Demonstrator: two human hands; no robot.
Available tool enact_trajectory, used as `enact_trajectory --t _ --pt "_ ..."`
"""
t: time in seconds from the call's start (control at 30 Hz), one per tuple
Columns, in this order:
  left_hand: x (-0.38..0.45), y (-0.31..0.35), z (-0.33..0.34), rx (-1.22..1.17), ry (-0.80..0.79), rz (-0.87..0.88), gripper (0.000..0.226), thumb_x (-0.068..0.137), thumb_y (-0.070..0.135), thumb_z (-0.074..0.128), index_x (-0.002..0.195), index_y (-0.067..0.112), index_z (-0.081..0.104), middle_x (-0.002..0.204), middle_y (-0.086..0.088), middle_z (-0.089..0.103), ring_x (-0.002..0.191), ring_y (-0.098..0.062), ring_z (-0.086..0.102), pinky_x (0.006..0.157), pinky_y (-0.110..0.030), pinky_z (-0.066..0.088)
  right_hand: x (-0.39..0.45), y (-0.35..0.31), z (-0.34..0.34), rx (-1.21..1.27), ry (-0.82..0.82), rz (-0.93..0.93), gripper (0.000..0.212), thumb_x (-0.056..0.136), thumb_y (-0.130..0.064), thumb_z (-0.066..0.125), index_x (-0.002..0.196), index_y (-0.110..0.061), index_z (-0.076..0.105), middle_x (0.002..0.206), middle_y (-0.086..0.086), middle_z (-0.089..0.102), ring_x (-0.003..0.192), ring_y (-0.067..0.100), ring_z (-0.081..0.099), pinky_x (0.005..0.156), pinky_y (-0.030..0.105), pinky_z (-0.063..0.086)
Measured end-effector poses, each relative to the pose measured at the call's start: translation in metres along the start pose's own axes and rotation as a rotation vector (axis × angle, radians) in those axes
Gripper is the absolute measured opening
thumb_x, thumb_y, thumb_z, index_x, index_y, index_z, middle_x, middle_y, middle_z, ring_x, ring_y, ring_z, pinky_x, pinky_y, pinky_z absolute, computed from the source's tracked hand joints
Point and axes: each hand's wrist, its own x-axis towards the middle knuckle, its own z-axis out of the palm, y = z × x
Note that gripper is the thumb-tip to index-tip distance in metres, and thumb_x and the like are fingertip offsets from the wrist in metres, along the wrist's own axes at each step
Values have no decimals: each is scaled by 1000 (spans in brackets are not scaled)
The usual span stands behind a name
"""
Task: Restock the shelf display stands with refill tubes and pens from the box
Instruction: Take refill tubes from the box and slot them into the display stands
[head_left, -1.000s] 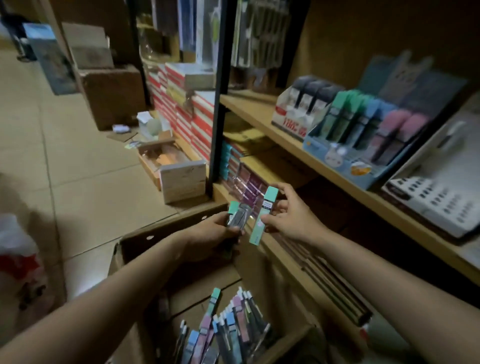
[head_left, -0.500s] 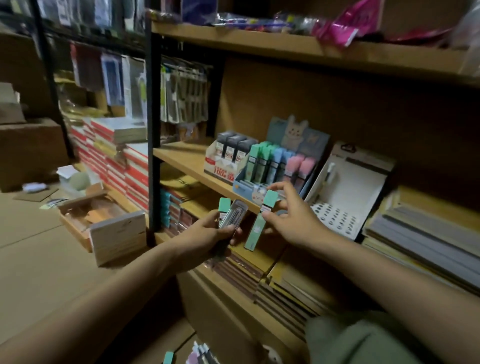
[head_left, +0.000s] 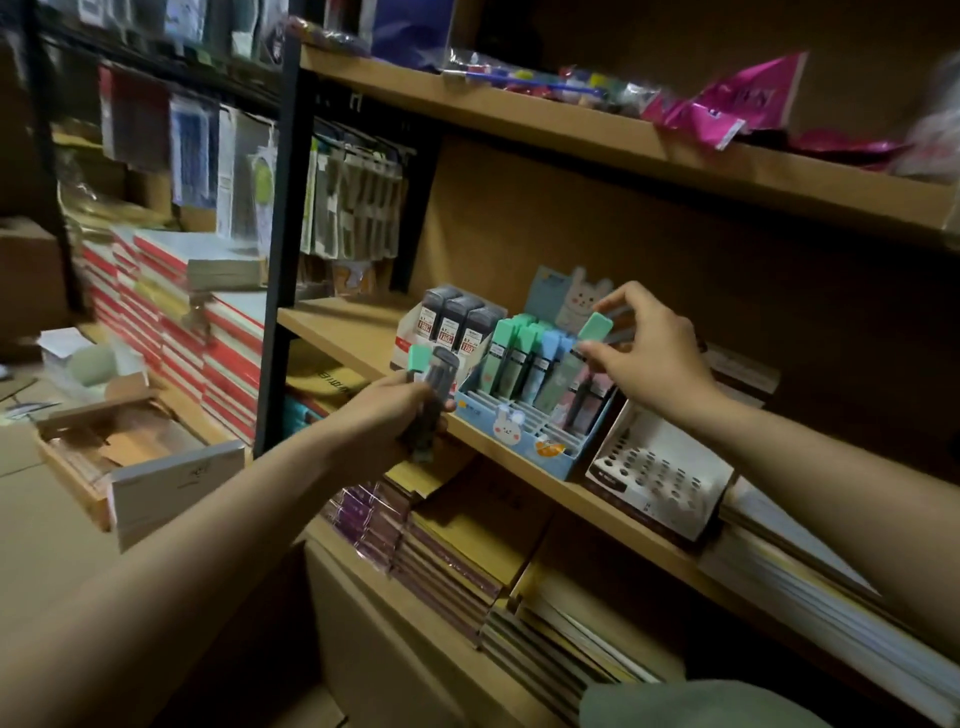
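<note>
A blue bunny display stand (head_left: 524, 441) sits on the middle shelf (head_left: 343, 332), with green, blue and pink refill tubes standing in its slots. My right hand (head_left: 649, 358) pinches a mint-green refill tube (head_left: 571, 364) by its upper part, its lower end among the tubes in the stand. My left hand (head_left: 395, 410) grips a small bunch of refill tubes (head_left: 434, 395), one green-capped and one dark, just left of the stand's front corner. A white stand with dark tubes (head_left: 447, 332) is behind it.
A white holed pen stand (head_left: 660, 478) stands to the right of the bunny stand. Stacks of notebooks (head_left: 457, 566) fill the shelf below. Red-edged book piles (head_left: 208, 332) and an open wooden box (head_left: 130, 467) lie to the left on the floor.
My view rose from the floor box to the shelf. My right hand carried the green tube up and right into the bunny stand; my left hand followed with its bunch.
</note>
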Motion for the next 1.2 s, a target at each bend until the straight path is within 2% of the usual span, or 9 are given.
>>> enact_trajectory --t 0.1,0.17,0.23,0.33,0.43,0.63,0.83,1.0,1.2 --pt "1 5 -9 -31 10 12 18 98 7 46 111 17 53 97 -11 61 78 -18 57 70 -33 49 18 -7 19 -73 29 -53 31 81 -18 78 104 -23 57 106 -2 63 91 15 64 77 34 58" --pt "0 6 -14 -91 -31 -22 20 98 7 48 114 15 54 96 -9 64 78 -17 61 65 -30 54 26 -8 35 -116 34 -73 32 80 -16 78 106 -18 60 110 1 63 98 13 58 82 28 49" --pt "-1 5 -16 -144 -52 -45 22 96 6 50 116 15 53 104 -11 64 81 -18 63 58 -29 57 31 -7 50 -132 33 -66 31 80 -14 78 107 -15 61 111 4 63 100 13 56 84 26 46" --pt "3 2 -16 -143 -33 -40 21 96 5 50 113 18 54 111 -10 63 85 -17 63 60 -27 56 37 -3 64 -151 32 -6 29 82 -15 77 106 -16 61 111 4 62 101 19 58 90 41 51" --pt "5 1 -14 -149 -32 -35 24 97 6 49 118 17 53 109 -10 63 85 -15 62 66 -28 54 40 0 74 -166 21 48 28 83 -18 76 104 -22 59 112 1 61 103 22 57 91 52 49" --pt "9 2 -12 -204 -29 -27 24 98 4 47 117 17 51 109 -11 62 84 -16 60 70 -30 53 48 4 83 -168 34 41 31 81 -14 77 107 -14 61 110 7 62 96 20 56 84 35 49" --pt "14 -5 -7 -181 -39 -28 28 97 3 47 120 18 50 109 -10 63 85 -16 62 71 -30 54 50 5 81 -139 39 62 31 79 -15 79 105 -15 63 109 7 63 99 23 58 88 43 52" --pt "16 -8 -5 -151 -39 -27 21 97 4 49 109 21 53 109 -9 65 86 -16 63 70 -30 55 49 5 82 -118 21 69 31 78 -14 80 105 -15 63 110 8 64 98 25 61 87 44 54" --pt "14 -8 -11 -134 -25 -25 35 97 4 49 129 17 48 111 -10 64 85 -15 63 69 -30 55 46 9 90 -158 -1 65 38 79 -15 80 112 -17 62 107 7 63 94 22 60 82 38 54"
